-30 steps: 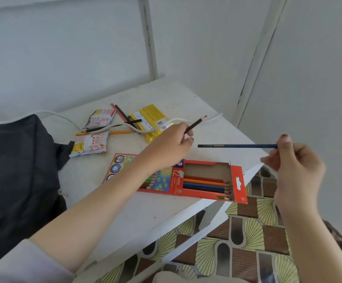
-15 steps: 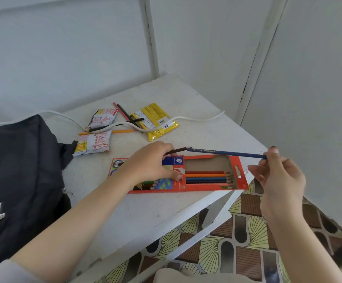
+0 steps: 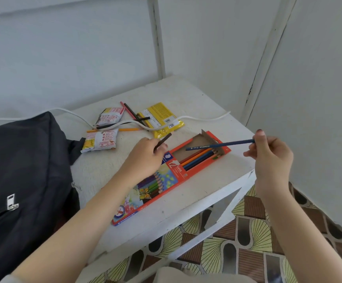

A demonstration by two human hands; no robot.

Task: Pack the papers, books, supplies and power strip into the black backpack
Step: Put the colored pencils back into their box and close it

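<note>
While your right hand (image 3: 272,158) pinches the blue pencil (image 3: 219,145) by one end above the open pencil box (image 3: 178,170) on the worktop (image 3: 196,103), your left hand (image 3: 145,156) grips a dark pencil (image 3: 163,140). Likely light, stiff, brittle-tipped: hold mid-shaft.

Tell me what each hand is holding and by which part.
The right hand pinches the blue pencil by one end, its length pointing over the pencil box. The left hand grips a dark pencil, only its far end showing.
</note>
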